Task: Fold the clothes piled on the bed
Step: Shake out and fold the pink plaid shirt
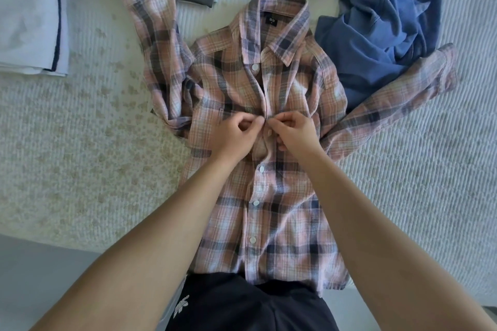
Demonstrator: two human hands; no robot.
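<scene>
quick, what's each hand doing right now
Left hand: fingers curled, pinching the placket of the plaid shirt at mid-chest.
Right hand: fingers curled, pinching the opposite placket edge.

The bed (80, 169) has open room on the left. A blue heap (376, 35) crowds the right, touching the plaid shirt (282, 223).

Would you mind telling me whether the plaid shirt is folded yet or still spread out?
Spread out, not folded: the plaid shirt lies front up on the bed, sleeves out to both sides, while both hands pinch its placket.
</scene>
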